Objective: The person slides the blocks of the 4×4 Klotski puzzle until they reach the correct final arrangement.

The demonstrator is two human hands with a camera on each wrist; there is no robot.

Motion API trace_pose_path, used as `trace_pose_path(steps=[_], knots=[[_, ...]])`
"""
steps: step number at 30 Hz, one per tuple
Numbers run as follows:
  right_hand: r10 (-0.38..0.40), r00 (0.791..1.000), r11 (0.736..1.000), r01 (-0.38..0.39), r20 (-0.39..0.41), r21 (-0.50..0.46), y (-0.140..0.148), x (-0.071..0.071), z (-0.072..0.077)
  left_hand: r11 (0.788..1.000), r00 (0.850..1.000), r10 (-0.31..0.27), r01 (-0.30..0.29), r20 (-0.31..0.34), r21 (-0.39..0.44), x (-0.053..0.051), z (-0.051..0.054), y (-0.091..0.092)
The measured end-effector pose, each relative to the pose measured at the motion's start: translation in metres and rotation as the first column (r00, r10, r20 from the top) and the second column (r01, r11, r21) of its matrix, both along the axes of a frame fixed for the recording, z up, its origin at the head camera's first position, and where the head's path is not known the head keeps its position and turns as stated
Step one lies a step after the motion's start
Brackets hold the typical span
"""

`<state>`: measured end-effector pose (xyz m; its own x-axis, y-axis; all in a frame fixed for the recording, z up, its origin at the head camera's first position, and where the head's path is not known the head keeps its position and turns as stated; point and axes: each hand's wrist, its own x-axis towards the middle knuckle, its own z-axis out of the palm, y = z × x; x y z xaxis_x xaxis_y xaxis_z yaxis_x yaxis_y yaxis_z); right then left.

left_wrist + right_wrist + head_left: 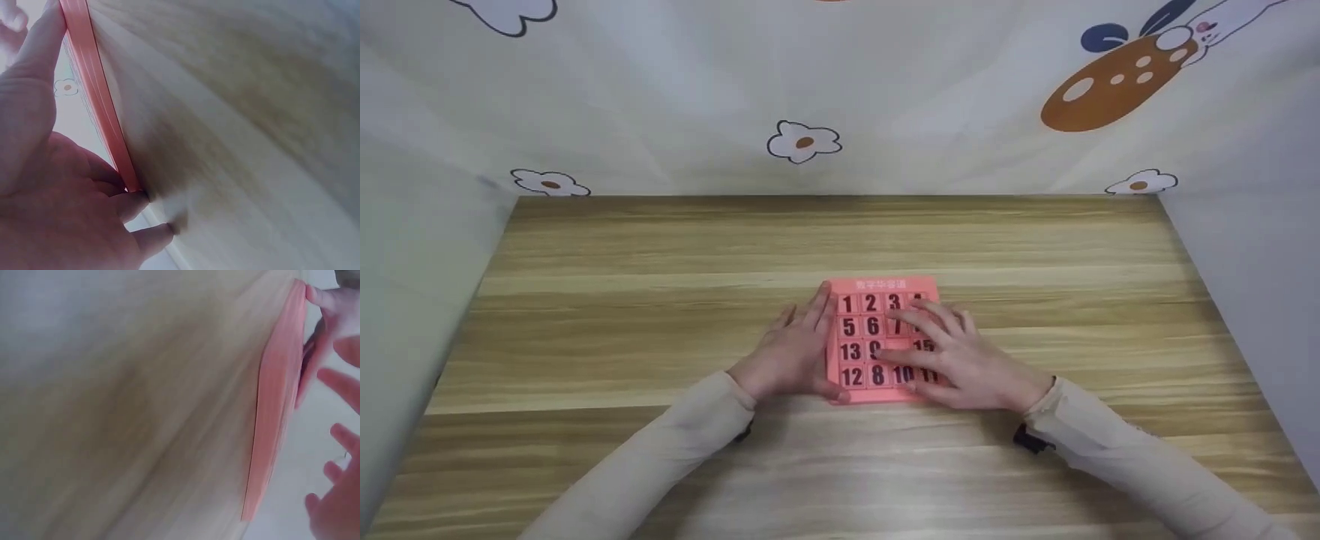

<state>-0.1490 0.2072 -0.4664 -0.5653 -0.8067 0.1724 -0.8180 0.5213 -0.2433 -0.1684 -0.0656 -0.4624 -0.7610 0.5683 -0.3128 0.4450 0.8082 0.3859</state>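
A pink sliding number puzzle [883, 395] lies flat on the table, black numerals on its square tiles. A tile-free gap shows in its third row, between the 9 and the 15. My left hand [791, 360] holds the left side, thumb at the near corner and fingers along the edge. In the left wrist view, the thumb and fingers span the puzzle's pink side [101, 84]. My right hand [967, 364] spreads over the right-hand tiles, hiding several numbers. In the right wrist view its fingers [343, 388] hover or rest above the puzzle [273, 405]; contact is unclear.
The wood-grain table [660, 255] extends around the puzzle on every side. A pale curtain [675, 97] with flower and carrot-like prints rises at the back edge. Light walls stand left and right [1252, 300]. Dark bands show at both sleeve cuffs.
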Motion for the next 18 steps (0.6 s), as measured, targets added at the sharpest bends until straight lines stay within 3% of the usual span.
trace_pose_path(steps=[7,11,13,18], knots=[[-0.054,0.998,0.998,0.052,-0.036,-0.044,-0.0028,-0.0013,0.0049,1.0,1.0,-0.007,0.007,-0.006,-0.007,-0.0003,-0.0012,0.0001],[0.051,0.999,0.998,-0.05,0.011,-0.038,-0.0046,0.0015,0.005,1.0,1.0,-0.009,0.009,-0.014,-0.004,-0.0003,-0.001,-0.0001],[0.06,0.998,0.998,-0.06,0.024,-0.014,-0.0058,0.0032,0.0037,1.0,1.0,-0.013,0.013,-0.018,-0.002,0.0,-0.0004,-0.0002],[-0.077,0.996,0.997,0.078,-0.04,0.028,-0.0041,0.0049,0.0022,1.0,1.0,-0.019,0.018,-0.014,-0.008,0.0001,0.0006,-0.0002]])
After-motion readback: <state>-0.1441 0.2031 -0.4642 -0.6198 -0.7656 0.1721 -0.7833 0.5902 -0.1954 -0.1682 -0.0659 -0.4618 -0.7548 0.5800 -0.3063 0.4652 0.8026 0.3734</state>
